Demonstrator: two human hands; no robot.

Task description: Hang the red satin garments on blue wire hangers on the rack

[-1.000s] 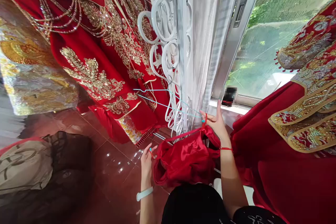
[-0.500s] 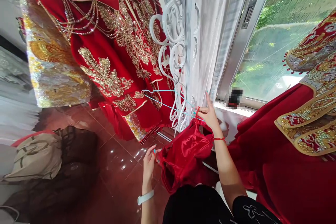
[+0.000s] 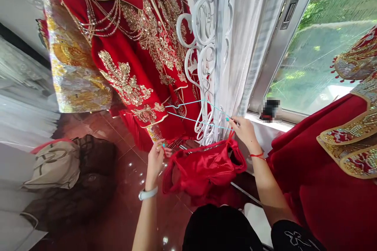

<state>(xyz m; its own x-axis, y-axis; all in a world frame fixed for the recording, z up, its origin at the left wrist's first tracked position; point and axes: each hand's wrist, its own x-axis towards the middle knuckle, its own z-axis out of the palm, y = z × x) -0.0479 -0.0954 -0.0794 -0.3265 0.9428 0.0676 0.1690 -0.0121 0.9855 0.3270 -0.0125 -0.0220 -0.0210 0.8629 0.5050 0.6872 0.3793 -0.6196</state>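
Observation:
A shiny red satin dress (image 3: 206,164) with thin straps hangs in front of me, its top opening spread between my hands. My left hand (image 3: 156,159) is closed, pinching the left strap just above the dress, apart from the hanger. A thin light-blue wire hanger (image 3: 188,119) hangs by its hook at the white scrollwork rack. My right hand (image 3: 243,129) pinches the hanger's right end. From that end the right strap (image 3: 231,137) runs down to the dress. The hanger's left end reaches in front of an embroidered sleeve and carries no strap.
A red jacket (image 3: 132,43) with gold embroidery hangs at the left of the white scrollwork rack (image 3: 206,62). More red and gold garments (image 3: 347,133) hang at right by the window (image 3: 312,62). Dark and beige bags (image 3: 55,164) lie on the tiled floor (image 3: 129,180).
My left hand has moved up and left with its strap, widening the dress top. My right fingers have shifted onto the hanger's end, with the strap hanging below them.

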